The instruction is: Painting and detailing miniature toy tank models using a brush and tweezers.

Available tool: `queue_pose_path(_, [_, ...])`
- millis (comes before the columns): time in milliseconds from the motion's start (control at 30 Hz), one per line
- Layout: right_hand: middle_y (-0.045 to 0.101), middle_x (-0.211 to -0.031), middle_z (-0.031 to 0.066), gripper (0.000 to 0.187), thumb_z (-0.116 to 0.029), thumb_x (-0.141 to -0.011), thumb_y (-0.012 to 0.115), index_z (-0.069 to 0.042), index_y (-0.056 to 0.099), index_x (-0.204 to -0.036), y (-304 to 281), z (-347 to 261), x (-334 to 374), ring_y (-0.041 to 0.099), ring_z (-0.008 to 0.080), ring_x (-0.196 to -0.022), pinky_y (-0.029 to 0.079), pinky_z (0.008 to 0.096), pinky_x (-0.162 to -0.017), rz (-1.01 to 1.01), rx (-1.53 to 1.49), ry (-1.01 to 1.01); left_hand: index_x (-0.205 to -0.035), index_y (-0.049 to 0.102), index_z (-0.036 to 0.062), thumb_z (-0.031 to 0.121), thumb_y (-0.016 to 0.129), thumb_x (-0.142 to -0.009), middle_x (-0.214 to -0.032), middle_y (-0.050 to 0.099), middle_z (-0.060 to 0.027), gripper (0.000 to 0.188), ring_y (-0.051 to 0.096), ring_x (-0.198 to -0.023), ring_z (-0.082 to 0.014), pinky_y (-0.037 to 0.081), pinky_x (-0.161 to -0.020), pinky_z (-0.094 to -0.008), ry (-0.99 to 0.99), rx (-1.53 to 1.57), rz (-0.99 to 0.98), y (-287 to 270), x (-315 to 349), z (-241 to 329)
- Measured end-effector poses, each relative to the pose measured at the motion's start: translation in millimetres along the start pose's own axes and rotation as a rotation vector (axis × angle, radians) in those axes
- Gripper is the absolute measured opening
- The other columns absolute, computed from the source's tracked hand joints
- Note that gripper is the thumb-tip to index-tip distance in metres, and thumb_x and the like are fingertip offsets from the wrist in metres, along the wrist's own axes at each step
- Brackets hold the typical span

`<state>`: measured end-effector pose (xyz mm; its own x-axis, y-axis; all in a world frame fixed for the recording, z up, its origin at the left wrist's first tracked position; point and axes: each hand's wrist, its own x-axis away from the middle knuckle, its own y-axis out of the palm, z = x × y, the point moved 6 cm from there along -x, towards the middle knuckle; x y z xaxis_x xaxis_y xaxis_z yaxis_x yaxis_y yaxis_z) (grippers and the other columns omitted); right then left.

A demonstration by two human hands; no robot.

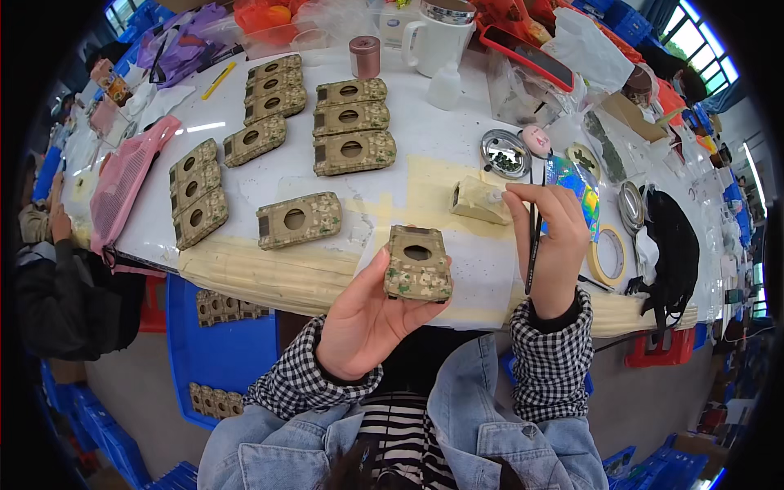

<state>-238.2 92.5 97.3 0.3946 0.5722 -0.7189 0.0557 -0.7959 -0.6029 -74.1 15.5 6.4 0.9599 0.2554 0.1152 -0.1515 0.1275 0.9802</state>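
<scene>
In the head view, my left hand (pixel 363 327) holds a camouflage-patterned vehicle shell (pixel 416 282) just above the near edge of the tabletop (pixel 253 181), its round opening facing up, thumb along one side and fingers underneath. I judge it light and stiff, probably moulded plastic; the patterned skin may scuff or turn slick, so the long sides seem the best place to hold, leaving the top untouched. My right hand (pixel 559 233) is narrowed around a thin black brush (pixel 535 237), finger and thumb drawn together beside the pale tip of a cream block (pixel 478 208); I can't tell whether they touch that tip. A lone matching shell (pixel 322 224) lies left of the one I hold, with more shells in rows (pixel 376 151) farther off. A roll of tape (pixel 594 256) lies beyond my right wrist, and a blue tray (pixel 220 347) below the tabletop carries further shells.
</scene>
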Motion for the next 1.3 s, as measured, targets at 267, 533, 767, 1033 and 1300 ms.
queue_pose_path(267, [0.063, -0.076, 0.0099, 0.016, 0.001, -0.077, 0.071, -0.001, 0.064, -0.091, -30, -37, 13, 0.058, 0.0213, -0.072, 0.046, 0.0302, -0.065, 0.003, -0.496, 0.075, -0.143, 0.027, 0.0053, 0.034, 0.03, -0.103, -0.137, 0.044, -0.0185, 0.049, 0.051, -0.122, -0.0268, 0.046, -0.103, -0.0402, -0.039, -0.105, 0.017, 2, 1, -1])
queue_pose_path(533, [0.063, -0.078, 0.0071, 0.008, 0.0, -0.083, 0.067, -0.002, 0.063, -0.09, -4, -50, 23, 0.054, 0.0142, -0.066, 0.043, 0.0237, -0.06, -0.202, -0.721, 0.216, -0.139, 0.03, 0.0011, 0.036, 0.032, -0.102, -0.133, 0.047, -0.0196, 0.051, 0.051, -0.12, -0.0346, 0.045, -0.104, -0.0436, -0.012, -0.072, 0.042, 0, 4, -3])
queue_pose_path(767, [0.064, -0.076, 0.0066, 0.007, -0.001, -0.082, 0.069, -0.002, 0.064, -0.086, -2, -52, 23, 0.054, 0.015, -0.065, 0.043, 0.0251, -0.059, -0.19, -0.688, 0.19, -0.143, 0.028, 0.01, 0.035, 0.03, -0.103, -0.134, 0.047, -0.0104, 0.047, 0.053, -0.119, -0.0193, 0.051, -0.097, -0.0368, -0.048, -0.185, 0.03, 5, 4, -3])
queue_pose_path(1033, [0.065, -0.077, 0.007, 0.008, -0.001, -0.081, 0.07, -0.002, 0.064, -0.086, -1, -53, 23, 0.055, 0.017, -0.065, 0.044, 0.0265, -0.061, -0.204, -0.656, 0.185, -0.143, 0.027, 0.01, 0.035, 0.03, -0.103, -0.134, 0.046, -0.0108, 0.048, 0.053, -0.119, -0.0194, 0.051, -0.097, -0.0367, -0.04, -0.186, 0.039, 5, 4, -3])
queue_pose_path(1300, [0.065, -0.08, 0.0076, 0.004, -0.001, -0.087, 0.064, 0.0, 0.061, -0.088, 1, -51, 23, 0.058, 0.0146, -0.07, 0.045, 0.025, -0.064, -0.256, -0.679, 0.183, -0.139, 0.029, -0.0009, 0.036, 0.031, -0.102, -0.134, 0.045, -0.0211, 0.052, 0.052, -0.119, -0.0344, 0.048, -0.101, -0.0426, 0.004, -0.109, 0.066, -2, 5, -2])
